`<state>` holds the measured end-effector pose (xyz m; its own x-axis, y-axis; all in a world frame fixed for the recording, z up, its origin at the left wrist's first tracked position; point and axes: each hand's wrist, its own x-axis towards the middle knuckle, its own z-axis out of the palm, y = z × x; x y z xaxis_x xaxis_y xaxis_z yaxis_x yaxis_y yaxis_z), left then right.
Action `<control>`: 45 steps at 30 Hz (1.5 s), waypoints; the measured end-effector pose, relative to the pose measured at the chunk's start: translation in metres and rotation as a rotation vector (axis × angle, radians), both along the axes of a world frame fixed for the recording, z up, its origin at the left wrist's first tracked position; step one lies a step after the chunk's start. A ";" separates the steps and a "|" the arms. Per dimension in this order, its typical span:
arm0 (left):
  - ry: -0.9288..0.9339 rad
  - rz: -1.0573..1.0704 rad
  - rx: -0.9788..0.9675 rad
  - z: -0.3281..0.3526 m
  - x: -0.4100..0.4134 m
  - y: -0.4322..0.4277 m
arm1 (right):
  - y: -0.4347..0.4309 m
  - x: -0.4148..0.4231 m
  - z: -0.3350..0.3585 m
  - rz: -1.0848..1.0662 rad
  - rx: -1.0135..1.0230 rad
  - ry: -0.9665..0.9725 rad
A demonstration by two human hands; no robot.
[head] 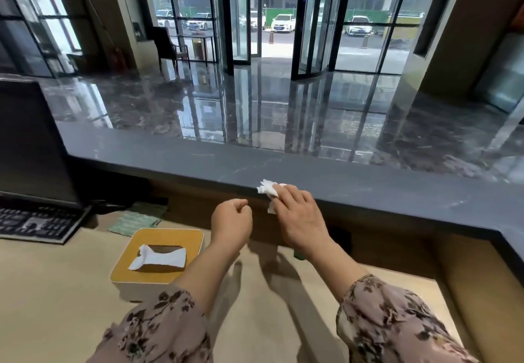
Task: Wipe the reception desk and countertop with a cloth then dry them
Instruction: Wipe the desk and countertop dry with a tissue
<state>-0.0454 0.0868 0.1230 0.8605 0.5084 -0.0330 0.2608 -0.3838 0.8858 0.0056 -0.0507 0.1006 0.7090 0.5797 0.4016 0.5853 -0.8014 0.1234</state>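
Note:
My right hand [297, 209] presses a crumpled white tissue [268, 188] against the near edge of the dark grey stone countertop [368, 189]. Its fingers lie fairly straight over the tissue, which sticks out past the fingertips and hangs a little below the edge. To its left, my left hand [232, 218] hovers over the beige lower desk [56, 291] with loosely curled fingers and nothing in it. A green patterned cloth [136, 219] lies on the lower desk under the counter overhang, left of both hands.
A yellow-topped tissue box [158, 252] with a tissue sticking out stands on the lower desk near my left forearm. A black monitor [31, 141] and keyboard [37, 222] fill the left. The countertop turns a corner at the right. Glossy lobby floor lies beyond.

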 end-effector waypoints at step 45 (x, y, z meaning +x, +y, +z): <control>0.300 -0.197 -1.044 0.002 0.076 -0.286 | -0.252 0.003 0.025 -0.365 -0.130 0.050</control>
